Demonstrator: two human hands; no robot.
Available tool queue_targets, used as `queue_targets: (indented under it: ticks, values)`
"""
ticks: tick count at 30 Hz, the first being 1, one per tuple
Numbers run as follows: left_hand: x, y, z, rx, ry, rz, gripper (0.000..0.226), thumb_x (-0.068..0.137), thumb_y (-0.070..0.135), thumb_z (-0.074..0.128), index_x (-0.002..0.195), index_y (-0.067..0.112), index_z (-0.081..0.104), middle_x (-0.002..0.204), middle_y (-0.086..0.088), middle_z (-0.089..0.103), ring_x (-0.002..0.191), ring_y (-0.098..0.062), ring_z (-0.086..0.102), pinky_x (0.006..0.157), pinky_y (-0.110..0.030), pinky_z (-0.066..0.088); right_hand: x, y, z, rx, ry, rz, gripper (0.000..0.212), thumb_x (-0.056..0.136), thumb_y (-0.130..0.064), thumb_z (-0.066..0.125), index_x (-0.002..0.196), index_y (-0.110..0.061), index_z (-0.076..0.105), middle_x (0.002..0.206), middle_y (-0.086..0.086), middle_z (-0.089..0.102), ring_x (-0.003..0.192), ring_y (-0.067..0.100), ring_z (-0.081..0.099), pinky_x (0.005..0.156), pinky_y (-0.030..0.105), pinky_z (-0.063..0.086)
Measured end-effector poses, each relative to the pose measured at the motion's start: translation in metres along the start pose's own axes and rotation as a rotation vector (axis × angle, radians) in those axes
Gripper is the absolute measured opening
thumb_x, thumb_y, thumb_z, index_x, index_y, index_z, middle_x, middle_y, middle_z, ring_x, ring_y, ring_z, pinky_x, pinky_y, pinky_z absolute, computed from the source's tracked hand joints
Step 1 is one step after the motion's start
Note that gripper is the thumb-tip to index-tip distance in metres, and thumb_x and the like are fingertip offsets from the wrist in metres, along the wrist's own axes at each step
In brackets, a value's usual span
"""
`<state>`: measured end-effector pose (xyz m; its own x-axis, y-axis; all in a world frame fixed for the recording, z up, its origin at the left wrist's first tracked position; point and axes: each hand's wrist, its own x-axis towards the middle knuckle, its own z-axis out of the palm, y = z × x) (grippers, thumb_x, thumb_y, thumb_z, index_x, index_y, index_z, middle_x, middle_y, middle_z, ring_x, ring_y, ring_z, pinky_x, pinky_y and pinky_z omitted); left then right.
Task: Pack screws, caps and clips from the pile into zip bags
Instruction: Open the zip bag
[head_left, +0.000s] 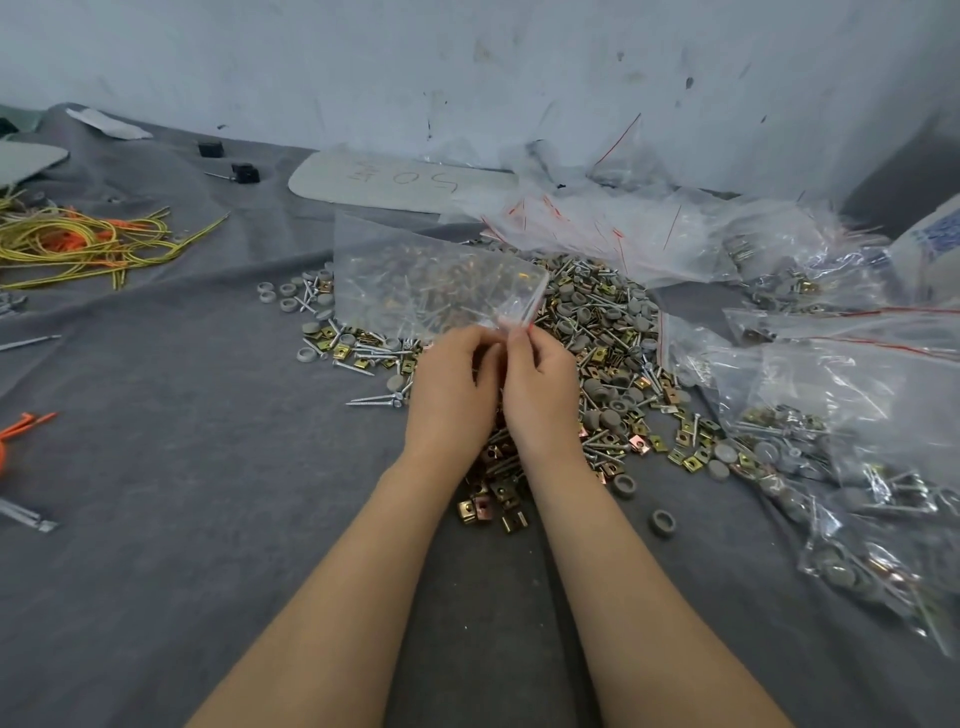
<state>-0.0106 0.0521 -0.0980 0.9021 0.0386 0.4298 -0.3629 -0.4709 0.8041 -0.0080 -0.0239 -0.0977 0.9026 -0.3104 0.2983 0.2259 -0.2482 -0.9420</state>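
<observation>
A clear zip bag (415, 275) with a red zip strip is held up over the pile (597, 332) of silver screws, grey round caps and brass clips on the grey cloth. My left hand (452, 384) and my right hand (537, 389) sit side by side and pinch the bag's near corner at its red-striped mouth. The bag looks empty; the pile shows through it. More clips (493, 499) lie between my forearms.
Filled zip bags (857, 493) lie at the right, and empty bags (623, 228) are heaped at the back right. Yellow and orange wires (78, 244) lie at the left. A grey card (400, 182) lies by the wall, with black blocks (244, 171) and loose screws nearby.
</observation>
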Motion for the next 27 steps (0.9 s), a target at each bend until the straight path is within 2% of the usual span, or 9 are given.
queue_targets:
  ticks: [4,6,9,11,13,18,21,23,27]
  values:
    - [-0.001,-0.002,0.0,0.157,0.0,0.054,0.012,0.093,0.014,0.056,0.099,0.01,0.065,0.096,-0.003,0.062,0.087,-0.019,0.056,0.079,-0.034,0.046,-0.002,-0.003,-0.001,-0.088,-0.021,-0.06,0.023,0.099,-0.009,0.044,0.091,-0.012,0.066,0.083,-0.005,0.064,0.08,0.008,0.061,0.074,0.019,0.048]
    - [0.0,0.0,-0.002,0.113,0.047,0.046,0.011,0.094,0.017,0.056,0.09,0.011,0.064,0.087,0.001,0.062,0.078,-0.015,0.055,0.071,-0.025,0.044,-0.001,-0.004,-0.003,-0.128,-0.02,-0.081,0.024,0.099,-0.012,0.045,0.096,-0.005,0.068,0.088,0.003,0.068,0.084,0.015,0.063,0.076,0.026,0.049]
    - [0.005,0.002,-0.011,0.017,0.195,-0.065,0.013,0.094,0.016,0.056,0.081,0.016,0.054,0.079,0.005,0.057,0.07,-0.007,0.052,0.062,-0.012,0.039,0.006,-0.002,-0.012,-0.168,0.024,-0.036,0.026,0.101,-0.016,0.043,0.105,-0.009,0.067,0.095,0.001,0.07,0.083,0.01,0.065,0.076,0.017,0.051]
    - [0.006,0.002,-0.016,-0.006,0.311,-0.084,0.013,0.094,0.016,0.054,0.082,0.018,0.049,0.08,0.002,0.054,0.071,-0.01,0.049,0.063,-0.015,0.037,0.009,0.0,-0.019,-0.286,0.067,-0.018,0.026,0.101,-0.021,0.044,0.101,-0.012,0.067,0.085,-0.002,0.067,0.072,0.008,0.06,0.064,0.011,0.045]
    - [0.004,0.006,-0.017,-0.006,0.355,-0.046,0.012,0.094,0.017,0.053,0.084,0.017,0.048,0.083,0.001,0.053,0.071,-0.01,0.046,0.063,-0.018,0.037,0.008,0.002,-0.021,-0.349,0.06,0.001,0.024,0.099,-0.028,0.049,0.088,-0.014,0.064,0.075,-0.004,0.063,0.066,0.01,0.057,0.056,0.018,0.041]
    - [-0.004,0.014,-0.01,0.163,0.238,0.171,0.013,0.091,0.018,0.059,0.08,0.013,0.053,0.081,0.002,0.05,0.069,-0.014,0.044,0.06,-0.027,0.034,0.004,-0.011,-0.019,0.021,0.027,0.106,0.028,0.094,-0.028,0.058,0.07,-0.014,0.058,0.058,-0.007,0.059,0.053,0.008,0.053,0.055,0.024,0.041]
    - [-0.005,0.016,-0.011,0.29,0.218,0.219,0.02,0.09,0.019,0.061,0.073,0.013,0.052,0.073,0.002,0.048,0.064,-0.017,0.04,0.058,-0.028,0.024,0.003,-0.02,-0.019,0.326,-0.099,0.054,0.024,0.095,-0.024,0.056,0.076,-0.017,0.069,0.073,-0.007,0.068,0.073,0.007,0.063,0.068,0.024,0.05]
    - [-0.004,0.021,-0.014,0.292,0.205,0.25,0.017,0.087,0.015,0.061,0.072,0.011,0.053,0.073,-0.002,0.053,0.065,-0.016,0.038,0.058,-0.026,0.02,0.002,-0.025,-0.017,0.427,-0.254,0.053,0.031,0.093,-0.037,0.052,0.081,-0.023,0.076,0.087,-0.004,0.072,0.088,0.009,0.066,0.078,0.025,0.051]
    - [-0.005,0.031,-0.019,0.281,0.119,0.397,0.013,0.085,0.012,0.058,0.074,0.005,0.056,0.077,-0.009,0.057,0.069,-0.026,0.046,0.062,-0.039,0.038,0.005,-0.031,-0.02,0.423,-0.451,0.148,0.061,0.074,-0.073,0.046,0.117,-0.033,0.064,0.127,-0.002,0.062,0.116,0.01,0.058,0.1,0.035,0.047]
